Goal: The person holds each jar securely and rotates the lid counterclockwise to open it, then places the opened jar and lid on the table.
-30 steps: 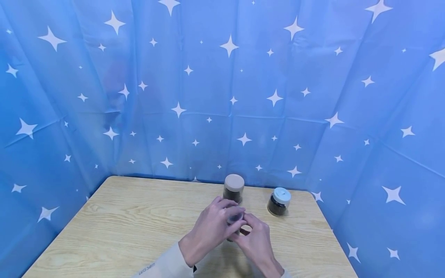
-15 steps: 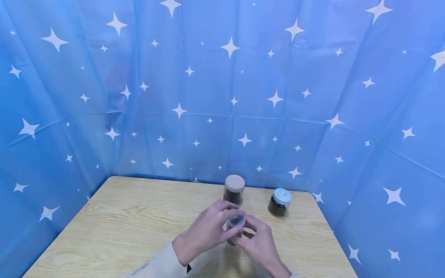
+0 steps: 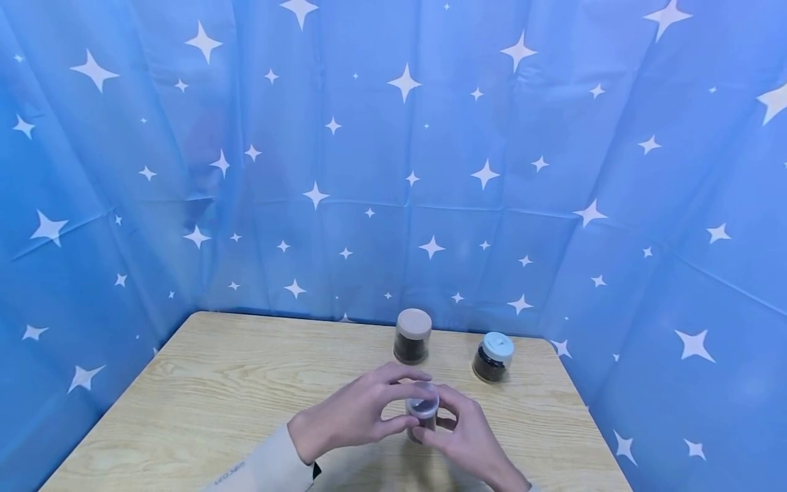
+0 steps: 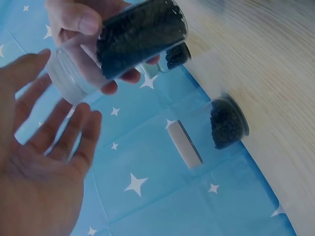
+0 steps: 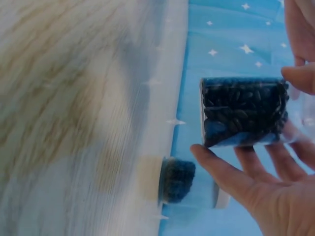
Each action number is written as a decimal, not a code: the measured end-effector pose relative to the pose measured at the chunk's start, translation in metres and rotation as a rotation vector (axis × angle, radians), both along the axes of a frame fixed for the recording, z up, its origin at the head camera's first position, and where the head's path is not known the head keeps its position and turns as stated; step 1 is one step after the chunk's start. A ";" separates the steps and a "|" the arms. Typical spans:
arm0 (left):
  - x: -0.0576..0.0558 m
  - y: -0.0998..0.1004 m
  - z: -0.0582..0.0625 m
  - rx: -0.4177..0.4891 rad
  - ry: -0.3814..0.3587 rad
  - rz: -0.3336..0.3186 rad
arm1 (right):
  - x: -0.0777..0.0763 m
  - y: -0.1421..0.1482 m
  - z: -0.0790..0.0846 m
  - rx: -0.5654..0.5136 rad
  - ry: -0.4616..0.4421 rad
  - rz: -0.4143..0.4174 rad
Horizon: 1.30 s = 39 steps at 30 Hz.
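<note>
Table (image 3: 264, 369): jar (image 3: 423, 411) (held) lower in view

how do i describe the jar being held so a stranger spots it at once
Start at the wood-grain table in front of the blue starry curtain. Nearest the person, the right hand holds a clear jar of small dark pieces, with the left hand at its top. Farther back stand a beige-lidded jar and a pale-blue-lidded jar; only this one is in a hand.

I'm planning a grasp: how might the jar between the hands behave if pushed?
The clear jar could tip, being taller than wide. Once down, it would probably roll on its round side. The dark contents might shift, as they don't fill it.
</note>
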<state>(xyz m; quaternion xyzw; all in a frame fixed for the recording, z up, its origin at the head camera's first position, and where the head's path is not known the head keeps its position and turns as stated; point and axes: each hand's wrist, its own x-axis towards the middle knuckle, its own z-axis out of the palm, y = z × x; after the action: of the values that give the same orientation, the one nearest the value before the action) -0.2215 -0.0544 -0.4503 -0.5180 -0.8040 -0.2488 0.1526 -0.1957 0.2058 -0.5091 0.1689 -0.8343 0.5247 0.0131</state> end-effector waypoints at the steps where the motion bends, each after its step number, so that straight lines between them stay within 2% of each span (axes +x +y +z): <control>1: 0.000 -0.001 0.000 -0.009 0.009 -0.023 | 0.000 0.001 0.000 0.009 0.005 0.009; 4: -0.001 -0.001 0.001 -0.029 0.027 -0.076 | 0.000 0.002 0.000 0.018 0.015 0.039; 7: -0.001 -0.001 0.002 -0.029 0.001 -0.110 | 0.000 0.002 0.000 0.003 0.016 0.070; 11: 0.001 -0.001 0.005 -0.027 -0.028 -0.114 | 0.001 0.001 0.001 -0.019 0.022 0.094; 17: 0.001 0.000 0.004 -0.028 0.047 -0.109 | 0.002 0.000 0.001 -0.025 0.024 0.095; 22: 0.000 0.000 0.004 -0.022 0.050 -0.114 | 0.002 -0.001 0.000 -0.018 0.036 0.089; 28: 0.001 0.000 0.007 -0.016 0.030 -0.102 | 0.001 -0.002 0.002 -0.020 0.040 0.082; 31: 0.001 0.001 0.008 -0.002 0.046 -0.092 | 0.000 -0.003 0.003 -0.027 0.040 0.078; 39: 0.004 0.005 0.008 0.051 0.077 0.020 | 0.000 -0.008 0.003 -0.065 0.063 0.059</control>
<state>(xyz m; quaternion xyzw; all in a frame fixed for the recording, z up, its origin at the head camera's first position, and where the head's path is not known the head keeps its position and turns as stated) -0.2178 -0.0496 -0.4425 -0.5152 -0.7961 -0.2475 0.1989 -0.1955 0.1978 -0.5064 0.2093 -0.8105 0.5462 0.0293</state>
